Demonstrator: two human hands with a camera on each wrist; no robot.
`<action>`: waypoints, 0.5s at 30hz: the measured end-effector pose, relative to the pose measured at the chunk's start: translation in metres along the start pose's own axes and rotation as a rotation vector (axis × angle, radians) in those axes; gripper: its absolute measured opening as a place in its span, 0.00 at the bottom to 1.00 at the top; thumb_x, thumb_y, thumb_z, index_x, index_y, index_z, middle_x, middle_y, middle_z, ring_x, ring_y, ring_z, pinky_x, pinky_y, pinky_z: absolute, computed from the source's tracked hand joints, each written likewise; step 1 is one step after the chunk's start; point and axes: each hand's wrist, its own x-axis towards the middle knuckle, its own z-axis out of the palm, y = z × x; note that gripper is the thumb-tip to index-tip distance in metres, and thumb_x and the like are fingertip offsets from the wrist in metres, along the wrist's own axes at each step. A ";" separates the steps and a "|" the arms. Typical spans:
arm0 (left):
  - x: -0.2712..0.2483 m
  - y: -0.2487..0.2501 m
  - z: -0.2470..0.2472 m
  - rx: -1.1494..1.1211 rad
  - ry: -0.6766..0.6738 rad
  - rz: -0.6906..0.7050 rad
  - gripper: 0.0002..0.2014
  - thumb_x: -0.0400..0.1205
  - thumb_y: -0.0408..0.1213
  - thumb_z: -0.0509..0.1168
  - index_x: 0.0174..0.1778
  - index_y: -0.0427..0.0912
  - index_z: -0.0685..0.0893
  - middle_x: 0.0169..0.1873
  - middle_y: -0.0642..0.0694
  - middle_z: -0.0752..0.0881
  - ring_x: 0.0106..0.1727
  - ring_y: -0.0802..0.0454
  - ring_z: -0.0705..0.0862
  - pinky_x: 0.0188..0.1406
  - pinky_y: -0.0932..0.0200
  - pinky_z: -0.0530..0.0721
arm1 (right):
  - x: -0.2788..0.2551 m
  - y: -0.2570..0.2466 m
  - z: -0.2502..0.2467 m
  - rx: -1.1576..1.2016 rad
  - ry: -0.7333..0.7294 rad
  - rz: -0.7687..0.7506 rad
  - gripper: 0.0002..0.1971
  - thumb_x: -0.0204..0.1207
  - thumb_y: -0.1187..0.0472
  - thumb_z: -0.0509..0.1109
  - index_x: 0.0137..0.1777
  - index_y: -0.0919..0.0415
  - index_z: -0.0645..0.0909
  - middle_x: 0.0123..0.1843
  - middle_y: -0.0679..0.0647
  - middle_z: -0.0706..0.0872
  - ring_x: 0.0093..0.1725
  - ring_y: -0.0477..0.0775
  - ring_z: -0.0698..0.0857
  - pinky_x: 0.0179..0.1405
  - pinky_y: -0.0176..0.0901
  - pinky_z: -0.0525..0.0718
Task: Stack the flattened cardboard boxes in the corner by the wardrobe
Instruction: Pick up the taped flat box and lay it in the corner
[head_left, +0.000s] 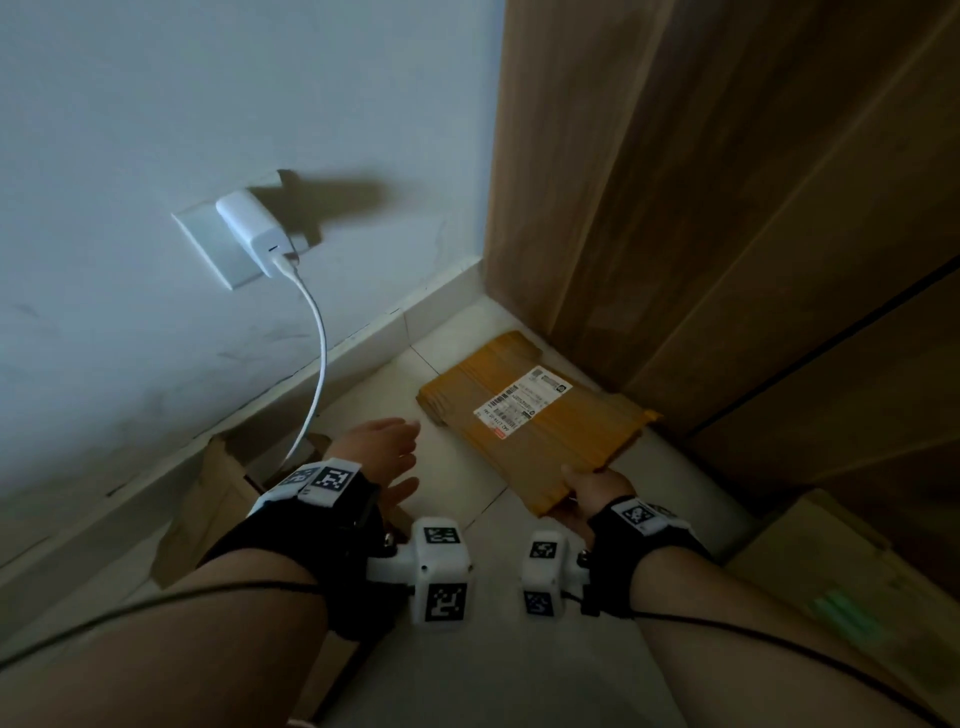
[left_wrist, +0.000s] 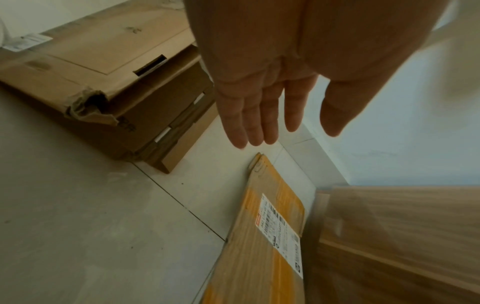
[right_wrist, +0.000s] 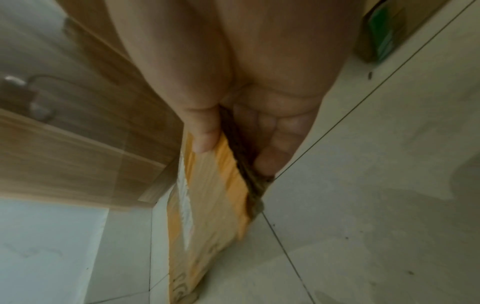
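1. While the right hand (head_left: 589, 499) pinches the near edge of the flattened cardboard box (head_left: 535, 421), thumb on top and fingers underneath, the box lies tilted low over the floor tiles (head_left: 452, 499), its far end in the corner.
2. The box's far end sits just beside the wooden wardrobe (head_left: 727, 208) and near the white skirting board (head_left: 363, 343); whether that end touches the floor cannot be told.
3. A white shipping label (head_left: 522, 397) faces up on the box.
4. The left hand (head_left: 384, 457) hovers just left of the box with its fingers (left_wrist: 249, 121) straight and close together, thumb apart, holding nothing and not touching the cardboard.
5. Another flattened box (left_wrist: 103, 67), with a crumpled corner, lies on the floor by the wall behind the left wrist.
6. A white charger (head_left: 254, 234) sits in a wall socket, and its cable (head_left: 319, 358) hangs down towards that second box.
7. More cardboard with green print (head_left: 847, 608) lies at the right, in front of the wardrobe.
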 end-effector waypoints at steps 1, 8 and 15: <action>0.002 0.000 -0.003 0.011 -0.014 -0.009 0.15 0.84 0.34 0.58 0.66 0.43 0.76 0.38 0.48 0.78 0.37 0.53 0.77 0.57 0.50 0.74 | 0.008 -0.004 0.005 -0.047 0.042 -0.017 0.24 0.73 0.58 0.70 0.67 0.70 0.74 0.66 0.67 0.82 0.62 0.71 0.83 0.59 0.64 0.84; 0.016 -0.008 -0.006 0.108 -0.046 -0.048 0.12 0.85 0.29 0.53 0.42 0.44 0.78 0.37 0.46 0.77 0.37 0.53 0.76 0.67 0.45 0.73 | 0.016 -0.036 0.033 -0.091 0.032 -0.141 0.38 0.63 0.64 0.72 0.74 0.60 0.64 0.63 0.69 0.81 0.54 0.72 0.85 0.54 0.70 0.85; 0.016 -0.013 0.004 0.082 -0.013 -0.014 0.18 0.83 0.32 0.59 0.70 0.36 0.76 0.39 0.49 0.79 0.53 0.45 0.78 0.65 0.45 0.75 | 0.002 -0.032 0.010 -0.314 0.012 -0.122 0.26 0.76 0.64 0.68 0.73 0.70 0.71 0.73 0.68 0.76 0.72 0.68 0.77 0.70 0.59 0.77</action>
